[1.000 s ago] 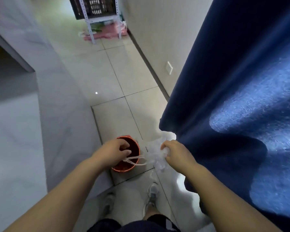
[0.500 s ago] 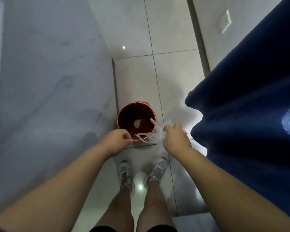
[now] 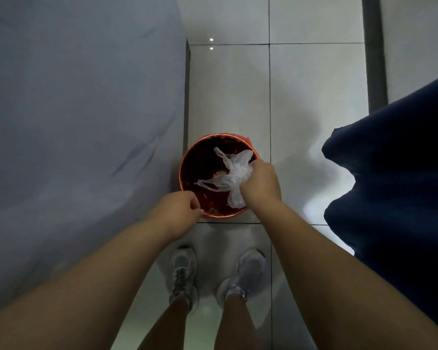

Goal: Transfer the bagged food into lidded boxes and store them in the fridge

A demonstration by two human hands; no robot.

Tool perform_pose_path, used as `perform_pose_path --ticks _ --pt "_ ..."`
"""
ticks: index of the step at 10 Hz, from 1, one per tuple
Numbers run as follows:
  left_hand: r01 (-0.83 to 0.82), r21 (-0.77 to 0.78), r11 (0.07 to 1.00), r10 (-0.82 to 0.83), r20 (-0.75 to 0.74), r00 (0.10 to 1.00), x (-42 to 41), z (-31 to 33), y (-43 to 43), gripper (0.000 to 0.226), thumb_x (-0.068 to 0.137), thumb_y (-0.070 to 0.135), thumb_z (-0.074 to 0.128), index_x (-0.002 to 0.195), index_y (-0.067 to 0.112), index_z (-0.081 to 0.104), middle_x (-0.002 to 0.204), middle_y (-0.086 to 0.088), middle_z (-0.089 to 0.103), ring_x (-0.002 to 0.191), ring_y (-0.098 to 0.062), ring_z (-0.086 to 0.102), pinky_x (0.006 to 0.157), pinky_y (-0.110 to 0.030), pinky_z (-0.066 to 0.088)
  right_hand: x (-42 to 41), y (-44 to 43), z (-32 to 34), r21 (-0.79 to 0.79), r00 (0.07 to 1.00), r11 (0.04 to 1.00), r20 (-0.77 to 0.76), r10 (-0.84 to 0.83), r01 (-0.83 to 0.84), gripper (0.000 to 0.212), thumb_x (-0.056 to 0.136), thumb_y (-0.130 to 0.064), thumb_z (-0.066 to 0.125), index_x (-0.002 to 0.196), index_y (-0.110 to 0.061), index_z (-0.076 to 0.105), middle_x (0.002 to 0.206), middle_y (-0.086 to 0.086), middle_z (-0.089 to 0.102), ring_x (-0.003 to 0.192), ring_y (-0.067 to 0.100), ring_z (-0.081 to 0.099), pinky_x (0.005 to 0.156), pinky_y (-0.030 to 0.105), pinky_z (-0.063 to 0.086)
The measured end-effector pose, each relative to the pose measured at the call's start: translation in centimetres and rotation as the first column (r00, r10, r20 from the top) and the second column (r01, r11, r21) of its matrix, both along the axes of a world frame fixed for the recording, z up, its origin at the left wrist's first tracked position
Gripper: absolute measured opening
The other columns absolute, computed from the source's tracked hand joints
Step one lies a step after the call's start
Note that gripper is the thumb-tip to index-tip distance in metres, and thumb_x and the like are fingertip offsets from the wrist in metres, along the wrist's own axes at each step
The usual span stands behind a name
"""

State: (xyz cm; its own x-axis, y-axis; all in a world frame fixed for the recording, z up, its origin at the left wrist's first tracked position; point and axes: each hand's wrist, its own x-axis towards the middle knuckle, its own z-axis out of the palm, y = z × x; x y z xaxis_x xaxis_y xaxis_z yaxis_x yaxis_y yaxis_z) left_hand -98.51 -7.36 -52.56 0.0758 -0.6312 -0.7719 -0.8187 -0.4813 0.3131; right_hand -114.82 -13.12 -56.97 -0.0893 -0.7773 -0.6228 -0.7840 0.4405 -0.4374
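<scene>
A crumpled clear plastic bag hangs over the mouth of a round orange bin standing on the tiled floor. My right hand grips the bag from the right, its loose handles trailing left over the dark inside of the bin. My left hand is at the bin's near left rim with its fingers curled and nothing in them. A few scraps lie at the bottom of the bin. No boxes or fridge are in view.
A grey marble-look counter side rises on the left, right beside the bin. A dark blue curtain hangs on the right. My two feet in grey sneakers stand just behind the bin on pale floor tiles.
My left hand has let go of the bag handles. My right hand has carried the bag forward over the bin. My view has tilted down, straight over the bin.
</scene>
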Motion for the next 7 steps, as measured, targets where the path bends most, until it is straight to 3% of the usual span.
perform_pose_path --ticks 1,2,3,4,5,7 --pt "-0.003 0.010 1.000 0.003 0.027 1.000 0.8 -2.1 0.1 0.012 0.089 0.029 0.060 0.078 0.027 0.056 0.089 0.002 0.063 0.087 -0.018 0.058 0.074 -0.030 0.045 0.5 -0.8 -3.8 0.029 0.999 1.000 0.042 0.009 -0.010 0.045 0.077 -0.005 0.066 0.120 -0.008 0.053 0.122 0.012 0.052 0.102 0.030 0.057 0.081 0.036 0.051" --pt "-0.011 0.009 1.000 0.010 0.022 1.000 1.3 -3.6 0.3 0.015 0.087 0.028 0.061 0.074 0.029 0.055 0.090 0.001 0.063 0.090 -0.020 0.060 0.079 -0.031 0.049 0.8 -0.8 -6.5 0.114 0.992 0.992 0.116 0.045 -0.058 0.056 0.077 -0.010 0.071 0.129 -0.013 0.050 0.133 0.011 0.050 0.111 0.029 0.057 0.091 0.038 0.051" --pt "-0.005 0.018 1.000 0.005 0.029 1.000 1.5 -3.9 0.1 0.006 0.087 0.026 0.061 0.083 0.022 0.061 0.092 -0.001 0.065 0.091 -0.021 0.060 0.080 -0.032 0.048 0.6 -0.4 -7.3 0.222 0.979 0.971 0.199 0.050 -0.095 0.073 0.086 -0.002 0.062 0.148 -0.017 0.027 0.148 0.008 0.038 0.131 0.029 0.043 0.106 0.038 0.038" --pt "-0.025 0.017 1.000 0.024 0.025 0.999 1.5 -3.9 -0.1 0.016 0.087 0.027 0.061 0.072 0.027 0.055 0.088 0.001 0.064 0.089 -0.020 0.060 0.075 -0.030 0.047 0.7 0.1 -6.9 0.211 0.963 0.958 0.230 0.143 -0.193 0.069 0.089 -0.003 0.057 0.148 -0.023 0.028 0.150 0.006 0.035 0.132 0.029 0.041 0.107 0.038 0.036" --pt "-0.030 0.023 0.999 0.030 0.025 0.999 1.2 -3.2 -0.3 0.014 0.087 0.028 0.062 0.074 0.028 0.056 0.089 0.001 0.065 0.088 -0.019 0.060 0.073 -0.028 0.044 0.9 0.4 -5.6 0.176 0.941 0.931 0.174 0.289 -0.319 0.065 0.090 -0.010 0.056 0.147 -0.025 0.030 0.156 0.002 0.023 0.136 0.031 0.035 0.108 0.041 0.035" --pt "0.027 0.020 0.999 -0.027 0.013 1.000 -0.2 0.3 -0.1 0.009 0.088 0.030 0.059 0.084 0.023 0.058 0.099 -0.003 0.066 0.092 -0.020 0.060 0.074 -0.028 0.044 -0.7 1.1 -0.5 0.238 0.925 0.895 0.130 0.357 -0.378 0.040 0.091 -0.020 0.058 0.129 -0.013 0.051 0.124 0.013 0.057 0.111 0.030 0.055 0.088 0.034 0.045"
